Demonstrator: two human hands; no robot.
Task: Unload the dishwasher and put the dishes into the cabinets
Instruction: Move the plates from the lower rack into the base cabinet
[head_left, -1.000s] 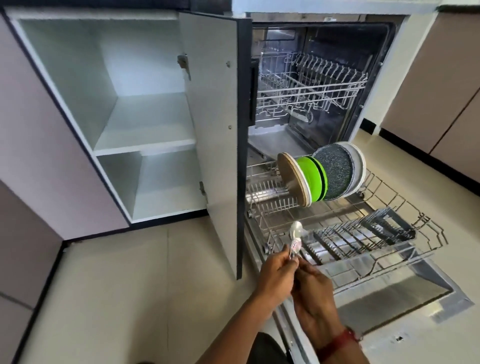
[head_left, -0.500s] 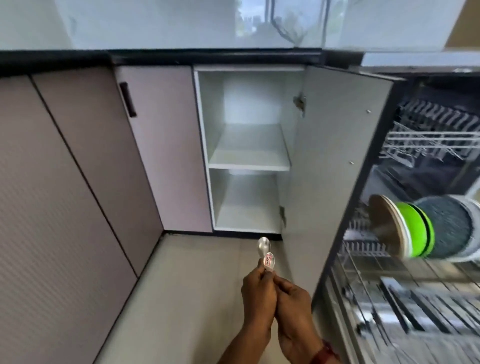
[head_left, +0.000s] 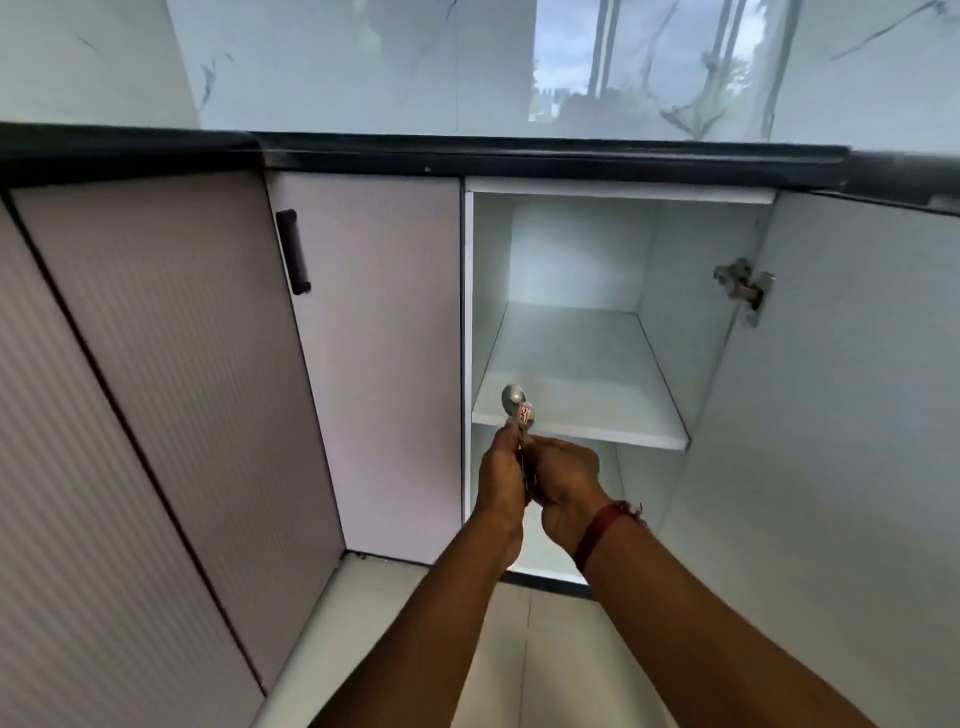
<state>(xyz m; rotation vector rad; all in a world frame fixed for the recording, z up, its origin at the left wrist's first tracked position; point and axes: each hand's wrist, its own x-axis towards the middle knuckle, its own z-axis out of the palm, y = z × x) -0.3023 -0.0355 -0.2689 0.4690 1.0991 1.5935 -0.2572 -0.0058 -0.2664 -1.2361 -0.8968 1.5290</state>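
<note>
Spoons (head_left: 515, 402) by open cab. shelf (head_left: 571, 364)

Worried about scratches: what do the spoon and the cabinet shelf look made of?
The spoon looks like metal, probably stainless steel: grey bowl with a bright glint. The shelf looks like white laminated board, smooth and matte, with a square front edge.
</note>
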